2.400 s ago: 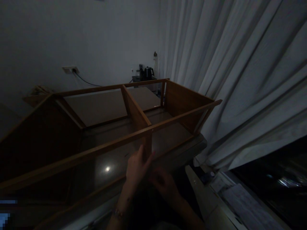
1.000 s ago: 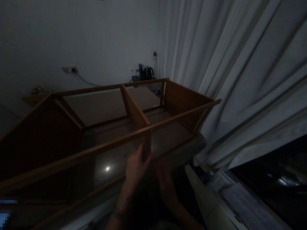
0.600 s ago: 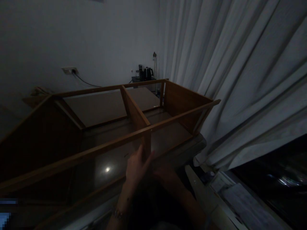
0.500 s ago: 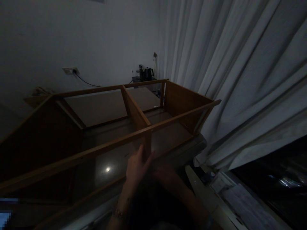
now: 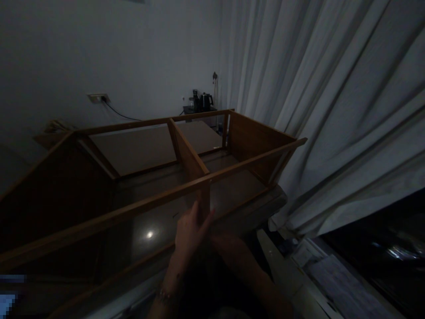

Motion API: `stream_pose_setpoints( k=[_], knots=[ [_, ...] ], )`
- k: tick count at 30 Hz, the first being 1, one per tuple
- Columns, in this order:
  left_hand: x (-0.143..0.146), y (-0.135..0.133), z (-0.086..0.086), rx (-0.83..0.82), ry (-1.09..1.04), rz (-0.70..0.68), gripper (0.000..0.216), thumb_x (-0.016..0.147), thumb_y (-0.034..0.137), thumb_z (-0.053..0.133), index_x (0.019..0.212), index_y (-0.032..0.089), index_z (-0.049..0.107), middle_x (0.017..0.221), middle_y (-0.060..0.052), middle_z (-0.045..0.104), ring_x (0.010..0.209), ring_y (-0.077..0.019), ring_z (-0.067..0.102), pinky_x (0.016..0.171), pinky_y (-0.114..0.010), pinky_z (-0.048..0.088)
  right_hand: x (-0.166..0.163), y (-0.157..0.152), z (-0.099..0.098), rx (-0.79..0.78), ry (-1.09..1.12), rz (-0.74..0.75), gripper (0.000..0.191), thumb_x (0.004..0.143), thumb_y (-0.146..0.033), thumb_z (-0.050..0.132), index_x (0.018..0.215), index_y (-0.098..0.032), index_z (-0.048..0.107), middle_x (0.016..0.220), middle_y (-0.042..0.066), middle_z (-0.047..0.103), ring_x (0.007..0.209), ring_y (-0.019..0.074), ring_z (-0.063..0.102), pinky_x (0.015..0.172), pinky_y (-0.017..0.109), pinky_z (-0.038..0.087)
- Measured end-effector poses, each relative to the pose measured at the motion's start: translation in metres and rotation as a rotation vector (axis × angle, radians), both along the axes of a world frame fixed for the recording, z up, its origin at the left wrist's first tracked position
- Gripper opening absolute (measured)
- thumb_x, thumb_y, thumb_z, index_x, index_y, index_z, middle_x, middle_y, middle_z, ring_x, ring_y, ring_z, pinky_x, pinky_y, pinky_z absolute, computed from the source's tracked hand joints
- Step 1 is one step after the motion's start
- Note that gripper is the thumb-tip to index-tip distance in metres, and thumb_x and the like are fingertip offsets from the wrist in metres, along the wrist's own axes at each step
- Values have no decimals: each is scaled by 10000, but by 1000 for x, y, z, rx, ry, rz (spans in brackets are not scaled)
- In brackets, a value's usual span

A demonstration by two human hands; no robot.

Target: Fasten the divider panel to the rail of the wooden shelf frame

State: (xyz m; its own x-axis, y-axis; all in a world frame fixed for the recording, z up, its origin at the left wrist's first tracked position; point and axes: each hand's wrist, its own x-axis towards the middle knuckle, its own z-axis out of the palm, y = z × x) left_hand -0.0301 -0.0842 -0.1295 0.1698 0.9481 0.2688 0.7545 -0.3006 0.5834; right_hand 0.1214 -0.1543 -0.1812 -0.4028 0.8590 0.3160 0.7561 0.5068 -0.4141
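Observation:
A wooden frame with side panels and a middle divider lies before me. My left hand is closed around the lower part of the divider's near upright post, its thumb on the right side and its fingers behind. Close to the foot of that post is my right hand, low and to the right of the left one. It is dark and smeared, so its fingers and anything in them cannot be made out. A flat, shiny panel closes the bottom of the frame and reflects a light.
Long white curtains hang on the right. A black kettle stands on a small table in the far corner. A wall socket has a cable plugged in. Pale boards and boxes lie on the lower right.
My right hand and forearm have shifted slightly down and left. My left hand keeps its hold on the post, and the frame stays where it was.

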Motion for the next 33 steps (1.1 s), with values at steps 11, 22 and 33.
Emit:
stream_pose_setpoints(
  k=[11,22,33],
  knots=[
    [0,-2,5,-37,-19,-15,468,877,561,414,1160,199,503,886,-71,702,771,-207,677,621,-265,467,-39,-5,-16,-466,1261,-371,285,858,-465,547,980,-208,520,788,15,649,724,177,661,605,271,545],
    [0,-1,2,-23,-17,-12,467,880,563,407,1175,210,491,870,-56,701,736,-204,676,611,-273,461,-15,-4,-20,57,475,-178,172,937,-308,494,1000,-207,620,963,65,663,903,195,629,801,324,538],
    [0,0,-1,-21,-4,8,476,873,574,422,1165,208,499,863,-57,699,730,-200,669,596,-268,456,-7,5,-14,164,302,-21,186,947,-296,471,928,-186,621,900,74,663,880,202,632,770,333,548]
  ],
)
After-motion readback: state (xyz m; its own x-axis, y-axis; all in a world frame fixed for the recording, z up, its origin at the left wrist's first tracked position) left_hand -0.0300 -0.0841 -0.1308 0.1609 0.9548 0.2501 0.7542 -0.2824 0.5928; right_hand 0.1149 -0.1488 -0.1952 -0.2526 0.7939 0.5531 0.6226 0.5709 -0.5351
